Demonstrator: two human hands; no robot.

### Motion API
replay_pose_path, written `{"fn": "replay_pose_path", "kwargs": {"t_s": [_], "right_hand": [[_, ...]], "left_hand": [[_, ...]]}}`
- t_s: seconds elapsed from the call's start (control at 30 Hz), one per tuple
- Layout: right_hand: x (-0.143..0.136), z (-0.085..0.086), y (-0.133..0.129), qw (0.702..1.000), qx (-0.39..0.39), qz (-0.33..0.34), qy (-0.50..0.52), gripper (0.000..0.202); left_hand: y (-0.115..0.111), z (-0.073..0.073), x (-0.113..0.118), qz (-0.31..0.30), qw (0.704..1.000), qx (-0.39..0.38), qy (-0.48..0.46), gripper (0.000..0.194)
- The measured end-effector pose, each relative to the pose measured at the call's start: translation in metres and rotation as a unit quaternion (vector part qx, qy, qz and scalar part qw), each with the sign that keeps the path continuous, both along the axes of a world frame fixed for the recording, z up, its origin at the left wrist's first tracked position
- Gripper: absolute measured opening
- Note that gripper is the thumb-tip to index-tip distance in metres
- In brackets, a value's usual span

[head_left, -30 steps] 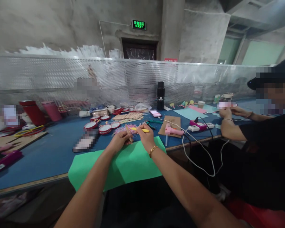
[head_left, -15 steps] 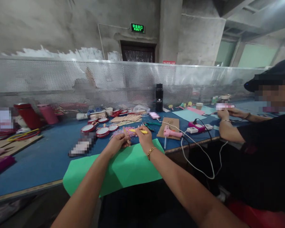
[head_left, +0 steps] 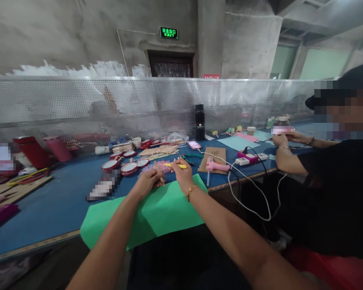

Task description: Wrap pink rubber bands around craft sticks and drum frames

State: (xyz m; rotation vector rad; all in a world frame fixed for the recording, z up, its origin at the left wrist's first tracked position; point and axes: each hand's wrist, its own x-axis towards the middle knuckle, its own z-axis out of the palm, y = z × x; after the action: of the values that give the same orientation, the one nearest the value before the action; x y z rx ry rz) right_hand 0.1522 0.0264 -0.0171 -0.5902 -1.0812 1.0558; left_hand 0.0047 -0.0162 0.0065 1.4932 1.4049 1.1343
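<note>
My left hand [head_left: 149, 180] is closed on a flat wooden craft stick [head_left: 161, 181], which it holds upright between the fingertips. Pinched in my right hand [head_left: 183, 174] is a slim yellow pen-like tool [head_left: 182, 166], its tip close to the stick; I cannot tell its exact kind. Both hands are over the far edge of a green sheet [head_left: 166, 215] that drapes off the table's front. Just beyond them lies a pile of small pink and purple loops [head_left: 166, 164]. Past the pile are loose wooden sticks [head_left: 157, 150] and several small red-rimmed drums [head_left: 129, 168].
A pink glue gun [head_left: 217, 166] rests on a cardboard piece [head_left: 213, 155], its cables hanging at the right. Green-handled pliers [head_left: 187, 159], a black bottle [head_left: 200, 123] and a phone [head_left: 104, 187] stand or lie around. At the right sits a co-worker [head_left: 335, 193].
The camera view has turned slightly, so the background sits a little further left and up. My hands keep nearly the same pose, with the stick and the yellow tool still held.
</note>
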Motion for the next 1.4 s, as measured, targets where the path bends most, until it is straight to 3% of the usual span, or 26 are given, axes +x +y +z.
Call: {"fn": "replay_pose_path", "kwargs": {"t_s": [0.67, 1.03, 1.23, 1.4], "right_hand": [[0.000, 0.002, -0.004, 0.999, 0.015, -0.010, -0.028, 0.018], [-0.001, 0.004, -0.010, 0.988, 0.114, -0.002, -0.108, 0.021], [0.002, 0.004, -0.007, 0.989, 0.085, -0.061, -0.105, 0.020], [0.001, 0.005, -0.009, 0.988, 0.093, -0.031, -0.116, 0.024]], "left_hand": [[0.001, -0.002, -0.002, -0.004, 1.000, 0.003, 0.024, 0.052], [0.004, -0.008, -0.002, -0.023, 0.999, 0.035, 0.029, 0.053], [0.006, -0.009, -0.003, -0.009, 1.000, 0.021, 0.020, 0.049], [0.005, -0.008, -0.002, -0.023, 0.999, 0.024, 0.028, 0.049]]}}
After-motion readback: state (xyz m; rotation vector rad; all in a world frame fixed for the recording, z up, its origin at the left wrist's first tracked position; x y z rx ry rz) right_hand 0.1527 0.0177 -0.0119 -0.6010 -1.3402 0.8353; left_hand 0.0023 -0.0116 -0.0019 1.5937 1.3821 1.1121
